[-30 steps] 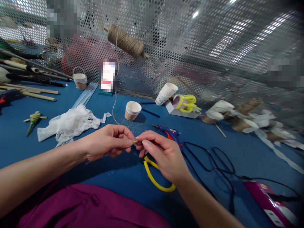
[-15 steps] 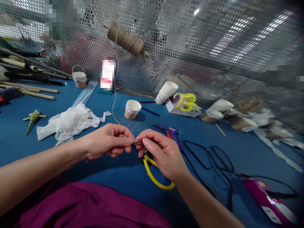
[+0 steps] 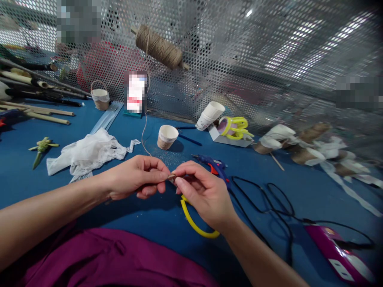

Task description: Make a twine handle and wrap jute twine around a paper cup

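Between my two hands, at the middle of the table, is a short brown twisted piece of twine [image 3: 171, 177]. My left hand [image 3: 143, 177] pinches its left end between thumb and forefinger. At the other end, the thumb and forefinger of my right hand [image 3: 203, 191] are closed on it. A thin strand [image 3: 143, 135] runs down from the twine spool [image 3: 158, 47] on the mesh wall and passes behind my left hand. Just beyond my hands stands a paper cup [image 3: 167, 137] wrapped in brown cord with a white rim. Under my right hand lie yellow scissor handles [image 3: 199, 229].
A blue glue gun [image 3: 214, 165] with a looping black cable lies right of my hands, near a purple power strip [image 3: 338, 251]. White lace [image 3: 92, 153] lies left. Stacked paper cups [image 3: 209, 115], a small handled basket [image 3: 100, 99] and a phone [image 3: 135, 92] stand at the back.
My right thumb and fingers have shifted slightly along the twine, the thumb moving a little left. My left hand has barely moved.
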{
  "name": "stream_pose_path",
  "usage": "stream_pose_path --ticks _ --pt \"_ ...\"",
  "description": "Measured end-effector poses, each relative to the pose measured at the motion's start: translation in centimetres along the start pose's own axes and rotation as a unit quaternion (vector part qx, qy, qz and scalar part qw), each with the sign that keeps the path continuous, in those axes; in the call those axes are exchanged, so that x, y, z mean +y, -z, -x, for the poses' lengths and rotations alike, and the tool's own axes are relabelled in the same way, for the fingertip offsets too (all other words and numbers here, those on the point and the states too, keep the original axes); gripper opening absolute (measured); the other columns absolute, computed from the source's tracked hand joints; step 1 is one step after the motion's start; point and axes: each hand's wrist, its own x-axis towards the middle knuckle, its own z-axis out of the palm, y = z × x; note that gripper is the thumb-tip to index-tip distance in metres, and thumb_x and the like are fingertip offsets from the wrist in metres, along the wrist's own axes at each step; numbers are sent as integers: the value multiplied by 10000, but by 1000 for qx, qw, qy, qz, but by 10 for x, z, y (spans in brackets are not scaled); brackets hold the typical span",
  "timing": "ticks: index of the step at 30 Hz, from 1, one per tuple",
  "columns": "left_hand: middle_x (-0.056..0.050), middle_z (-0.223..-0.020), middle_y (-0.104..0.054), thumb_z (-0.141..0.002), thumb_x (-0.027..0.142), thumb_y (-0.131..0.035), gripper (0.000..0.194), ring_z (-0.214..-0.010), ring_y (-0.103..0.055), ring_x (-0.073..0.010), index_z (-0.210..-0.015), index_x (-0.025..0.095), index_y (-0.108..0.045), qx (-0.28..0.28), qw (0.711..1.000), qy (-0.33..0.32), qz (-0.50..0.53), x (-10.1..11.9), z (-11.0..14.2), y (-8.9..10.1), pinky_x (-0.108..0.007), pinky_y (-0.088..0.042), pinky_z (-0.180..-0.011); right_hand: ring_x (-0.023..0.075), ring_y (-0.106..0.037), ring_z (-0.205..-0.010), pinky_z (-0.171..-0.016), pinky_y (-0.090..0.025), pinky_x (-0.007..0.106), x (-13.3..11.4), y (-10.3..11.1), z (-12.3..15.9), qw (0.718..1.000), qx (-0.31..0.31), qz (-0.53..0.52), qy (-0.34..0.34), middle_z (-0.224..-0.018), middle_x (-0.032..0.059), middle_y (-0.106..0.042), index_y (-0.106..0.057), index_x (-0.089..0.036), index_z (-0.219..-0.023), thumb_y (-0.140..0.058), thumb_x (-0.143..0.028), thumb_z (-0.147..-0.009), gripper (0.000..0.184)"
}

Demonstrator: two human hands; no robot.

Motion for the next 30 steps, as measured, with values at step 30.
stream_pose_path --ticks 30 --pt "3 -717 -564 -799 305 -547 174 -630 -509 -104 -866 147 -521 39 923 -138 -357 5 2 7 -226 -404 -598 110 -523 -658 -600 -440 243 5 6 -5 996 20 88 2 -734 -7 -541 -535 -205 -774 -535 -219 -826 54"
